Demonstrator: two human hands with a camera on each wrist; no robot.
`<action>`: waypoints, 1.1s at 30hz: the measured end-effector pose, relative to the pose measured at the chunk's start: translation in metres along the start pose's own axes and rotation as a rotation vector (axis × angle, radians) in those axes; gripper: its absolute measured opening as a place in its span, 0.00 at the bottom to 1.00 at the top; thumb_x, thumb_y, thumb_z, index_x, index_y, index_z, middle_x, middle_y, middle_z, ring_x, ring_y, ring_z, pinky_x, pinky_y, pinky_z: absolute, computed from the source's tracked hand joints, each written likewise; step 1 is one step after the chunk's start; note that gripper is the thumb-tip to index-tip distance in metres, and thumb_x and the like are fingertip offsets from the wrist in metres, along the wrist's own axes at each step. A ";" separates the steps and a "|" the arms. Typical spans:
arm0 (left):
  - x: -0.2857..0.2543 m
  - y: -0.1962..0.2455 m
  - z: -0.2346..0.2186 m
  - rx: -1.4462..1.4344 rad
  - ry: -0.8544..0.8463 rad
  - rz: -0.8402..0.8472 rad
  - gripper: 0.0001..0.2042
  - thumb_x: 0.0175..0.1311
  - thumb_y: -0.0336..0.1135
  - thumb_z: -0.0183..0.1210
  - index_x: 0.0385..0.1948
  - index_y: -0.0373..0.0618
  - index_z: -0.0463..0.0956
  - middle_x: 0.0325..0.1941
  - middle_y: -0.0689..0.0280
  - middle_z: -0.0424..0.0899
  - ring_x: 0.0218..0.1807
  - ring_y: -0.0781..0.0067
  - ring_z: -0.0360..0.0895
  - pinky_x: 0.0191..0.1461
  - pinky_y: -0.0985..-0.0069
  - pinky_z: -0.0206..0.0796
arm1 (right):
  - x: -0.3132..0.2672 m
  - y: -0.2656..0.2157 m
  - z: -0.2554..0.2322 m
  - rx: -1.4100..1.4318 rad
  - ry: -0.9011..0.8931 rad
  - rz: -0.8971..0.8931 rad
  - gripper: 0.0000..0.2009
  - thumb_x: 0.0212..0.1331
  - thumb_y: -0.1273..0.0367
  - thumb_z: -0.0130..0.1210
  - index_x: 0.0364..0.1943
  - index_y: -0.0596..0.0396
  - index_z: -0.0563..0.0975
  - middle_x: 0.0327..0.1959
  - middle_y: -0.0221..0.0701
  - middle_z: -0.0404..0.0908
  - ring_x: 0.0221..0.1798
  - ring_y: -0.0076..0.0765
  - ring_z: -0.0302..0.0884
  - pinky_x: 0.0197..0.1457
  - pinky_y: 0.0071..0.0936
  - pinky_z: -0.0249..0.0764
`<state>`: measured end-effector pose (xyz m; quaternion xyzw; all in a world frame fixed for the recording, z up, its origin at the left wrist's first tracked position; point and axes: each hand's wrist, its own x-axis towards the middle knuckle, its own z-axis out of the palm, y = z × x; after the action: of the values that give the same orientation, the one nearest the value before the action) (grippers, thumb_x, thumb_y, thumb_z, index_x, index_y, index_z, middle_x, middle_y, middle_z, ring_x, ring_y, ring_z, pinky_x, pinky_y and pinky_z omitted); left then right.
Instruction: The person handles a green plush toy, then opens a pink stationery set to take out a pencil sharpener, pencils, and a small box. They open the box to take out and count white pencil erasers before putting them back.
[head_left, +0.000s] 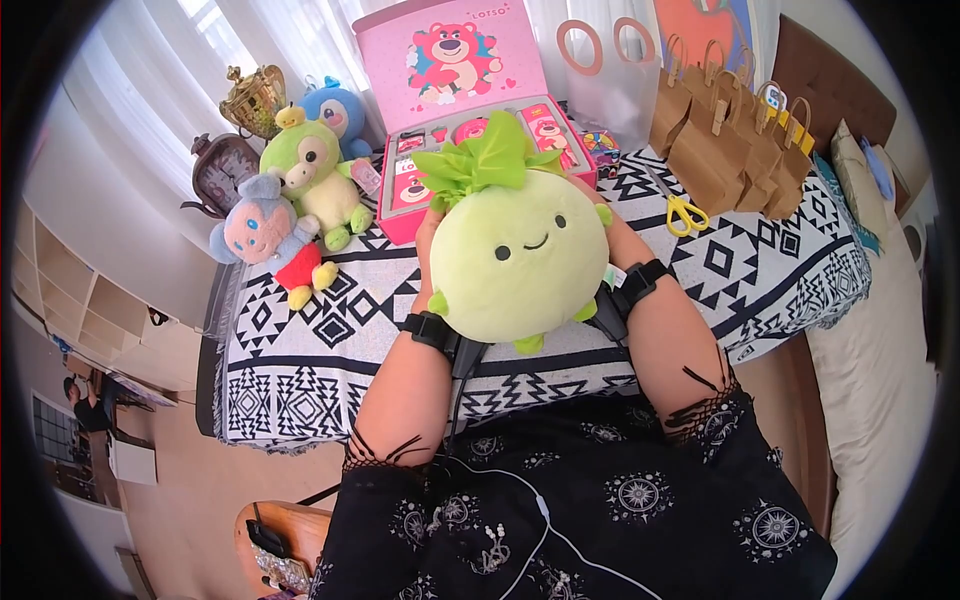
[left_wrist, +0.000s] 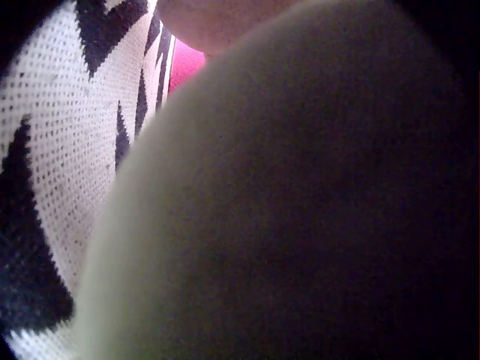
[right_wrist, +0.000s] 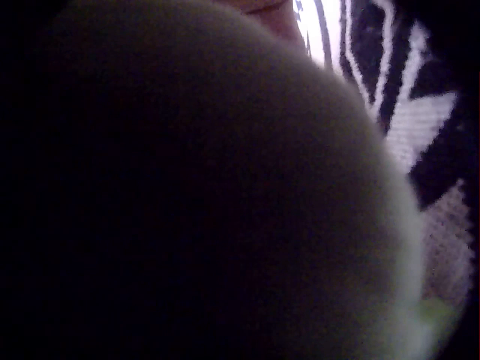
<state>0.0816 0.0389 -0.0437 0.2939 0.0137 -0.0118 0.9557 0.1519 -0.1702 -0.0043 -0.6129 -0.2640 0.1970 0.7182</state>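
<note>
A round pale-green plush toy [head_left: 520,260] with a smiling face and bright green leaves [head_left: 485,155] on top is held up between both hands, above the near side of the table. My left hand [head_left: 427,235] grips its left side, and my right hand [head_left: 622,240] holds the right side. Most of the fingers are hidden behind the toy. In the left wrist view the dark, close plush body [left_wrist: 285,195] fills most of the picture, with part of the hand [left_wrist: 225,22] at the top. The right wrist view is likewise mostly covered by the plush [right_wrist: 300,187].
Behind the toy stands an open pink gift box [head_left: 400,228]. Several plush toys, including a green one [head_left: 325,185], sit at the left beside a gold trophy [head_left: 255,100]. Yellow scissors [head_left: 686,215] and brown paper bags [head_left: 720,150] lie right, on a patterned cloth [head_left: 300,350].
</note>
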 end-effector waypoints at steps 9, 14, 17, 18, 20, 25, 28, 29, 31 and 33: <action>0.000 0.000 0.001 0.033 -0.004 0.024 0.21 0.74 0.51 0.44 0.53 0.43 0.74 0.45 0.59 0.84 0.43 0.63 0.84 0.46 0.63 0.79 | 0.003 0.002 -0.002 -0.005 -0.001 0.001 0.17 0.67 0.69 0.51 0.59 0.55 0.72 0.54 0.30 0.78 0.51 0.21 0.75 0.53 0.25 0.75; -0.001 0.000 0.003 0.010 0.005 -0.010 0.21 0.73 0.51 0.45 0.52 0.43 0.75 0.45 0.59 0.84 0.43 0.63 0.84 0.46 0.63 0.79 | 0.002 0.005 -0.004 -0.007 -0.002 0.002 0.17 0.67 0.69 0.51 0.59 0.55 0.72 0.54 0.30 0.78 0.51 0.21 0.75 0.53 0.25 0.75; -0.001 -0.001 0.002 0.015 0.021 -0.018 0.21 0.73 0.51 0.45 0.51 0.43 0.75 0.45 0.59 0.84 0.43 0.63 0.84 0.46 0.63 0.79 | 0.004 0.005 -0.003 -0.009 -0.001 0.002 0.17 0.67 0.69 0.51 0.59 0.55 0.72 0.54 0.30 0.78 0.51 0.21 0.75 0.53 0.25 0.75; -0.001 -0.002 0.000 0.024 0.038 -0.009 0.21 0.72 0.51 0.45 0.51 0.43 0.75 0.45 0.59 0.84 0.43 0.63 0.84 0.46 0.63 0.78 | 0.003 0.006 -0.003 -0.010 -0.001 0.002 0.17 0.67 0.69 0.51 0.59 0.55 0.72 0.54 0.30 0.78 0.51 0.21 0.75 0.53 0.25 0.75; -0.004 -0.002 0.006 0.021 0.039 -0.012 0.21 0.72 0.51 0.45 0.51 0.43 0.75 0.45 0.59 0.85 0.43 0.63 0.84 0.46 0.63 0.78 | 0.003 0.006 -0.003 -0.011 -0.001 0.001 0.17 0.67 0.69 0.51 0.59 0.55 0.72 0.54 0.30 0.78 0.51 0.21 0.75 0.53 0.25 0.75; -0.006 -0.002 0.010 0.015 0.050 -0.021 0.22 0.72 0.52 0.45 0.51 0.44 0.75 0.45 0.59 0.84 0.43 0.62 0.84 0.47 0.62 0.78 | 0.000 0.009 -0.004 -0.014 -0.002 0.001 0.17 0.67 0.69 0.51 0.59 0.55 0.72 0.54 0.30 0.78 0.51 0.21 0.75 0.53 0.25 0.75; -0.007 -0.002 0.012 0.041 0.063 -0.009 0.22 0.72 0.52 0.45 0.51 0.44 0.75 0.45 0.59 0.84 0.44 0.62 0.83 0.47 0.62 0.78 | 0.001 0.010 -0.004 -0.016 -0.003 0.001 0.17 0.67 0.69 0.51 0.59 0.55 0.72 0.53 0.30 0.78 0.51 0.21 0.75 0.53 0.25 0.75; -0.007 -0.002 0.011 0.043 0.063 -0.013 0.22 0.72 0.52 0.45 0.51 0.45 0.75 0.46 0.59 0.84 0.44 0.62 0.83 0.47 0.62 0.78 | 0.001 0.010 -0.004 -0.017 -0.003 0.001 0.17 0.67 0.69 0.52 0.59 0.55 0.72 0.53 0.30 0.78 0.51 0.21 0.75 0.53 0.25 0.75; -0.007 -0.002 0.011 0.044 0.064 -0.017 0.21 0.72 0.52 0.45 0.51 0.45 0.75 0.46 0.59 0.84 0.44 0.62 0.83 0.47 0.63 0.78 | 0.002 0.010 -0.004 -0.018 -0.004 0.001 0.17 0.67 0.69 0.52 0.59 0.55 0.72 0.53 0.30 0.78 0.51 0.21 0.75 0.53 0.25 0.75; -0.007 -0.001 0.011 0.020 0.050 -0.031 0.21 0.73 0.51 0.45 0.51 0.44 0.75 0.45 0.59 0.84 0.44 0.63 0.83 0.47 0.63 0.78 | 0.003 0.011 -0.005 -0.020 -0.005 0.001 0.17 0.67 0.69 0.52 0.59 0.55 0.72 0.53 0.30 0.78 0.51 0.21 0.75 0.53 0.25 0.75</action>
<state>0.0744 0.0318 -0.0346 0.3035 0.0419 -0.0196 0.9517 0.1572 -0.1704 -0.0150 -0.6196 -0.2672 0.1962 0.7115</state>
